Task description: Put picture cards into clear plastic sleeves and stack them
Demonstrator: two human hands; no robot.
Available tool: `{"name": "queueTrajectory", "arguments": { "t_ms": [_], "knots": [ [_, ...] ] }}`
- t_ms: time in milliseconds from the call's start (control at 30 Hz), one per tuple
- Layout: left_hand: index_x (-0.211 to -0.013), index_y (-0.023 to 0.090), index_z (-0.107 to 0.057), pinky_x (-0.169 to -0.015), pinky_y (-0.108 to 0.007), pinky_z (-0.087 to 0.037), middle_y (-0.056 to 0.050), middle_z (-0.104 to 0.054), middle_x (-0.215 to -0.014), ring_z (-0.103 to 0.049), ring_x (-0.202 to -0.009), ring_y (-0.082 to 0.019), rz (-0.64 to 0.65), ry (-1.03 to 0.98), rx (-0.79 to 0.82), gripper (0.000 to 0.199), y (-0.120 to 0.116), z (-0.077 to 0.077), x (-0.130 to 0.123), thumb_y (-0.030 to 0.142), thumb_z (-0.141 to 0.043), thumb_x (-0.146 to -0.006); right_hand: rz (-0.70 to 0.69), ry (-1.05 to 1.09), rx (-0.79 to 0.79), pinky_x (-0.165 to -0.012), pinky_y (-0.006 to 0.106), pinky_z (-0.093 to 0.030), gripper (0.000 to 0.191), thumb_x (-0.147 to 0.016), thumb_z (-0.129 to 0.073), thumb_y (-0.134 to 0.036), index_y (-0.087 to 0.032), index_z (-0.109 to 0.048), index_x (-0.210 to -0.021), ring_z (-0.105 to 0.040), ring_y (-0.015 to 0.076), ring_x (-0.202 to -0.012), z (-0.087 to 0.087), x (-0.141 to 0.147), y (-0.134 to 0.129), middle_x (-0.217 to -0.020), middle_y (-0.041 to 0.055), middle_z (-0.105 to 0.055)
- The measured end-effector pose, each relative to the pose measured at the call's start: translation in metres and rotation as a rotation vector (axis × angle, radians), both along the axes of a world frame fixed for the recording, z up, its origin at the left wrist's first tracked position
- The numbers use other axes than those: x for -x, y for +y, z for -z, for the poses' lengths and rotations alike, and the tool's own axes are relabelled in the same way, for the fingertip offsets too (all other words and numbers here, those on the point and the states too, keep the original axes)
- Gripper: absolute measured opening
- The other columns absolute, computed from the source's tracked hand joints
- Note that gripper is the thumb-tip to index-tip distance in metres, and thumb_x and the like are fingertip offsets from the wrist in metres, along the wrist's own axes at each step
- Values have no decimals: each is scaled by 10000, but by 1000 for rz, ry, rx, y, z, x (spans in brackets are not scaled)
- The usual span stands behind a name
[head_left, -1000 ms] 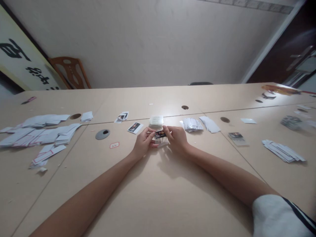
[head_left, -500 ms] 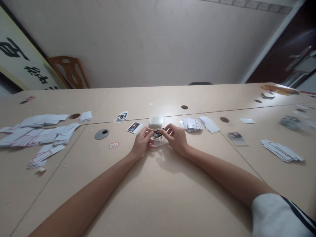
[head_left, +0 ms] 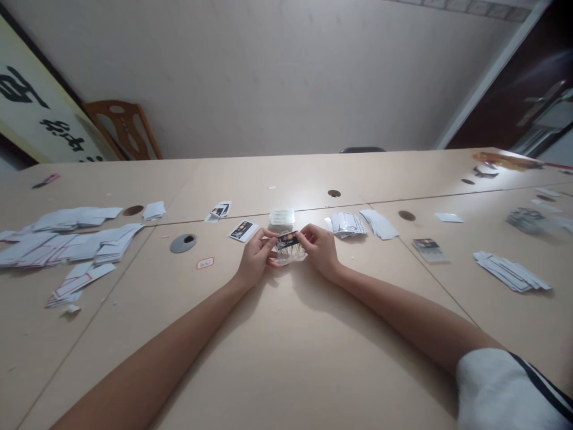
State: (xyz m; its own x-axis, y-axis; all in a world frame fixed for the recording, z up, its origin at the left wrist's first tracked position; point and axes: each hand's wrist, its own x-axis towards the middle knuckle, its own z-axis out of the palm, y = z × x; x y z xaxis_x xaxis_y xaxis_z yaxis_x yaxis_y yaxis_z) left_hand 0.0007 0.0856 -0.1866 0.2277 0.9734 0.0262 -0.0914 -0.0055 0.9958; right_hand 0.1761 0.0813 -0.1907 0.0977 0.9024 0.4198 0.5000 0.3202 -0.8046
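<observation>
Between my two hands is a small clear plastic case with a dark printed label across its upper part. Thin dark strands or prongs show through the case below the label; I cannot make out what they are. My left hand grips the left side, thumb on the label's edge and fingers behind. At the label's right end, my right hand pinches with thumb and forefinger. Just beyond the case lies a stack of clear boxes. Printed cards lie left of my left hand.
White paper slips spread in piles at the left. Right of my hands are card stacks, another labelled clear case and a fanned pile of slips. A grey cable-hole cover and scissors lie on the left.
My right thumb and fingers have slid toward the label's right end, so more of the label shows. My left hand keeps its hold on the case.
</observation>
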Motion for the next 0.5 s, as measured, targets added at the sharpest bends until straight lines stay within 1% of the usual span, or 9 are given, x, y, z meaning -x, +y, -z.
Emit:
{"name": "queueTrajectory", "arguments": {
  "t_ms": [133,333,500],
  "knots": [
    [-924,157,-493,-461,-249,-572,-44,-663,-879,-674,-597,-148,3,4,-15,426,0,0,0,478,-701,-736,-1,-7,-6,-528,216,-364,230,-845,-573,-328,-178,-595,-672,-525,108,-540,-1,0,0,-592,-13,-600],
    [-922,154,-498,-484,-260,-584,-32,-657,-829,-642,-535,-117,-1,23,-41,433,-1,1,0,497,-692,-744,-3,-8,-27,-543,221,-374,224,-844,-566,-300,-177,-585,-658,-526,108,-542,-1,1,-1,-608,-11,-611],
    [-919,151,-494,-476,-257,-579,-33,-649,-834,-650,-534,-126,-2,35,-51,440,-1,0,0,505,-688,-745,10,-13,-39,-540,216,-370,221,-842,-576,-292,-175,-579,-655,-514,102,-535,-1,1,-1,-599,-15,-604]
  ]
}}
